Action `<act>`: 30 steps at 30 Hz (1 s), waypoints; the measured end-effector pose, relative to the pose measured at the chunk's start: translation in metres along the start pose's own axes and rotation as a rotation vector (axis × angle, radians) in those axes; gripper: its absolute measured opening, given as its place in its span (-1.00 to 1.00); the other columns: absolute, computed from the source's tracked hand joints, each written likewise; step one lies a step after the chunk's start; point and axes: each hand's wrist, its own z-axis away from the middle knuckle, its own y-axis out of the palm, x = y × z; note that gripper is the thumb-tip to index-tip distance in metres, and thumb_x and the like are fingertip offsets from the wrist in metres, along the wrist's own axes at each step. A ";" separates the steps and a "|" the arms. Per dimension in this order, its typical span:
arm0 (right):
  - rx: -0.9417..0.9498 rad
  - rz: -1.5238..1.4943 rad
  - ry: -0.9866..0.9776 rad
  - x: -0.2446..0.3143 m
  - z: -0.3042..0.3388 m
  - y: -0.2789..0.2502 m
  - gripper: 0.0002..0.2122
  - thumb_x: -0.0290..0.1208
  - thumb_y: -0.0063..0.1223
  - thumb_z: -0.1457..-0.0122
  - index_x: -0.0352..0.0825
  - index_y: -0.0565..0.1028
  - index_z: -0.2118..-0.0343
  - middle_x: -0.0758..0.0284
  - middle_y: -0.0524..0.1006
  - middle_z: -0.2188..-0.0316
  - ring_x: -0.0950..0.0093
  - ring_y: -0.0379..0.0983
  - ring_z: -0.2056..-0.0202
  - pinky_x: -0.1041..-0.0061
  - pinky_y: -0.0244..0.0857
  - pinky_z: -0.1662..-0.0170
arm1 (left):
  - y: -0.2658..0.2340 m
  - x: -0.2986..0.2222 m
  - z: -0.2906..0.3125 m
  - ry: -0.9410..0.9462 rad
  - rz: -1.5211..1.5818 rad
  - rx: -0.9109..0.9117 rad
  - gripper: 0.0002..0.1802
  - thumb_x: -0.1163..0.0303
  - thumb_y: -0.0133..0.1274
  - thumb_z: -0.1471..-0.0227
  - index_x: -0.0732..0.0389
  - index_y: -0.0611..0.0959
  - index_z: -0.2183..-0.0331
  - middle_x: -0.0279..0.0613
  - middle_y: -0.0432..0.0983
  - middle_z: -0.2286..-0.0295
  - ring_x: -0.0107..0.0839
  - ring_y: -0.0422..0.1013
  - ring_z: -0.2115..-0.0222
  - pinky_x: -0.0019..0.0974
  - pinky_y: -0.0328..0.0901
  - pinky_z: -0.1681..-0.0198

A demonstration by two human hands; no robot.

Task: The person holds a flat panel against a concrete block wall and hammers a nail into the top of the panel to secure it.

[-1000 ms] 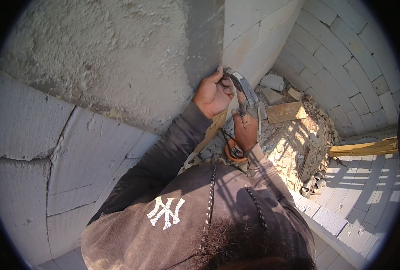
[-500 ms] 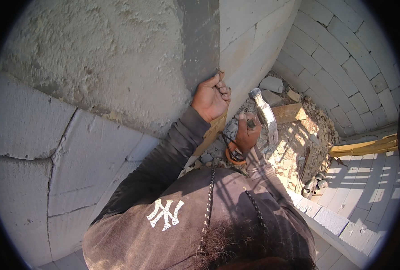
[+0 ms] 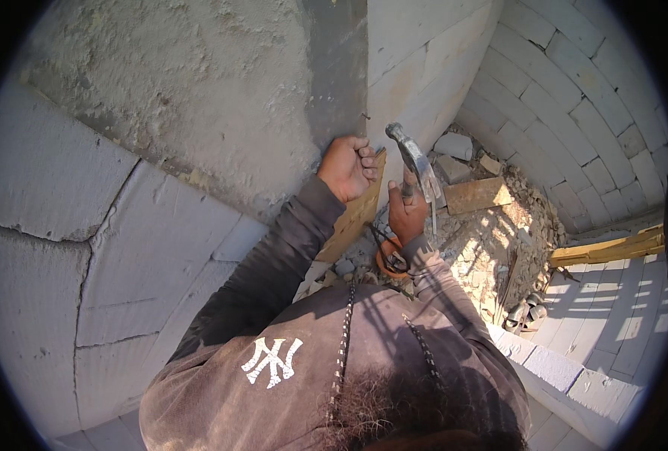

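Observation:
My right hand (image 3: 408, 214) is wrapped round the handle of a claw hammer (image 3: 415, 159). The metal head is raised beside the wall corner. A small nail (image 3: 366, 116) sticks out at the edge of the smooth grey strip (image 3: 339, 83). Just below the nail, my left hand (image 3: 349, 169) rests against that corner with its fingers curled in; whether anything is inside them is hidden. A yellowish wooden board (image 3: 356, 218) runs down along the corner under my left hand and wrist. Near my right wrist is an orange round object (image 3: 390, 259) with a dark cord.
Rough plaster (image 3: 176, 98) and pale blocks (image 3: 146, 263) form the wall on my left. Rubble (image 3: 492, 248) with a loose wooden piece (image 3: 469, 195) covers the ground to the right. Beyond stand a curved block wall (image 3: 574, 105) and a yellow timber (image 3: 608, 248).
My left hand has drawn back down from the nail, which stays in place. My right hand has raised the hammer up and left, bringing its head closer to the nail.

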 end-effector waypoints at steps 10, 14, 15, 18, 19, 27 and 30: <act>-0.183 0.038 -0.248 -0.024 -0.017 0.012 -0.79 -0.37 0.13 -0.17 -0.43 0.51 0.47 0.09 0.47 0.65 0.32 0.45 0.61 0.31 0.33 0.44 | -0.002 0.005 0.005 0.054 0.084 0.048 -0.93 0.41 -0.12 -0.15 0.13 0.40 0.40 -0.34 0.29 0.50 -0.53 0.22 0.53 -0.42 0.16 0.45; 0.008 0.135 0.023 -0.008 -0.015 0.005 -0.79 -0.36 0.12 -0.17 -0.43 0.51 0.49 0.09 0.47 0.65 0.35 0.46 0.61 0.32 0.33 0.44 | -0.012 0.010 0.026 0.038 0.174 0.045 -0.98 0.45 -0.12 -0.12 0.15 0.42 0.36 -0.28 0.31 0.47 -0.49 0.26 0.49 -0.39 0.18 0.41; -0.032 0.015 0.053 -0.010 -0.010 0.005 -0.77 -0.35 0.12 -0.17 -0.43 0.50 0.49 0.08 0.47 0.64 0.31 0.46 0.61 0.31 0.33 0.45 | -0.013 0.012 0.029 0.039 0.167 0.053 -0.96 0.46 -0.12 -0.13 0.17 0.42 0.33 -0.28 0.32 0.45 -0.48 0.27 0.47 -0.39 0.20 0.40; -0.035 0.063 0.046 -0.017 -0.013 0.006 -0.76 -0.34 0.11 -0.18 -0.44 0.50 0.49 0.09 0.47 0.65 0.34 0.45 0.61 0.32 0.32 0.44 | -0.033 0.027 0.042 0.007 0.173 0.051 -0.88 0.50 -0.13 -0.13 0.21 0.44 0.24 -0.25 0.37 0.40 -0.42 0.32 0.40 -0.38 0.27 0.34; -0.018 0.073 0.063 -0.018 -0.011 0.009 -0.76 -0.34 0.11 -0.18 -0.44 0.50 0.49 0.11 0.46 0.65 0.37 0.43 0.61 0.32 0.32 0.45 | -0.045 0.033 0.048 -0.023 0.189 0.034 -0.85 0.53 -0.14 -0.12 0.22 0.45 0.22 -0.23 0.39 0.37 -0.40 0.34 0.38 -0.37 0.29 0.31; 0.085 0.051 0.055 0.000 -0.015 0.012 -0.73 -0.33 0.08 -0.20 -0.45 0.45 0.51 0.19 0.40 0.70 0.49 0.28 0.62 0.32 0.27 0.46 | -0.101 0.087 0.089 -0.118 0.172 -0.029 -0.71 0.62 -0.12 -0.21 0.30 0.46 0.02 -0.16 0.51 0.19 -0.35 0.48 0.16 -0.32 0.42 0.01; 0.021 0.028 0.062 0.001 -0.006 0.011 -0.72 -0.32 0.07 -0.20 -0.44 0.44 0.53 0.20 0.40 0.70 0.50 0.27 0.61 0.33 0.26 0.45 | -0.109 0.090 0.093 -0.130 0.159 0.035 -0.74 0.53 -0.06 -0.27 0.29 0.48 0.01 -0.19 0.52 0.15 -0.42 0.49 0.15 -0.37 0.43 0.02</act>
